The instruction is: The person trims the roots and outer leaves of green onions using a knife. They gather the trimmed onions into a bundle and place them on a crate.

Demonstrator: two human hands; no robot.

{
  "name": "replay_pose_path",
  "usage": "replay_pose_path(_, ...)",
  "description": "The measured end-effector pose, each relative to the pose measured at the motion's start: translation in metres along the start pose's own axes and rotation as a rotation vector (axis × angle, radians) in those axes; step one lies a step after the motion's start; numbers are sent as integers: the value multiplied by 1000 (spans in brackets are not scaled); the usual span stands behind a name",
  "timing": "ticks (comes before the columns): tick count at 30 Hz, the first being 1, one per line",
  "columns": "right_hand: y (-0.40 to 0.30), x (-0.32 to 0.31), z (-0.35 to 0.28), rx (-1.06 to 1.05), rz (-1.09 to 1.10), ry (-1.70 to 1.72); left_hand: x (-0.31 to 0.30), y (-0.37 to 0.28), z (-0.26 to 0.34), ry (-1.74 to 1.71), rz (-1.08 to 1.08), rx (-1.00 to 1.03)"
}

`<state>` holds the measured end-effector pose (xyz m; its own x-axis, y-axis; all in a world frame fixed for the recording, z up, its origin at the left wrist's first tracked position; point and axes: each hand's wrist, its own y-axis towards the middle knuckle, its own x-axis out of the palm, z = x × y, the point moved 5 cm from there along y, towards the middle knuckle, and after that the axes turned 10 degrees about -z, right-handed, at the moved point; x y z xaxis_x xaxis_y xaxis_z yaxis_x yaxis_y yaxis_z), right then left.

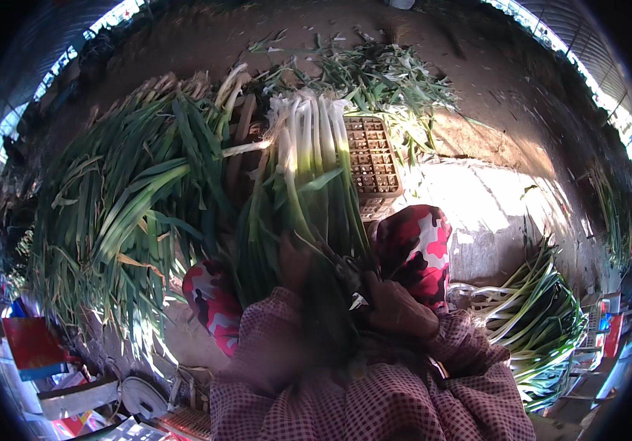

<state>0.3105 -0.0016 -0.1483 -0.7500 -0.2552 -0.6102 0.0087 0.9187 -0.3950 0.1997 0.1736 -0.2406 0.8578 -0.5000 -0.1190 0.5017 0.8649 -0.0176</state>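
A bunch of large green onions (316, 146) lies across my lap, its white stems and roots pointing away from me on an upturned brown plastic crate (374, 157). Dim and partly covered by leaves, my left hand (295, 263) grips the green part of the bunch. My right hand (401, 310) is closed around the handles of what looks like a pair of scissors (348, 271). The blades reach in among the leaves; how far they are spread is hard to make out. One single onion (247, 148) lies sideways, left of the bunch's white stems.
To the left is a large heap of untrimmed green onions (128, 182). Cut leaves (382, 74) litter the dirt floor beyond the crate. More onions (542, 325) lie at the right. A wooden board (79, 398) and a red box (32, 342) are at lower left.
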Motion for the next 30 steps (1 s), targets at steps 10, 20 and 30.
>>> replay_pose_path(10,33,-25,-46,-196,-4,-123,-1,2,-57,-305,58,-72)
replay_pose_path(20,64,-26,-49,-102,-31,-250,5,1,-68,-601,38,-143)
replay_pose_path(30,98,-30,-73,-219,74,-290,-11,2,-38,-746,-20,-277)
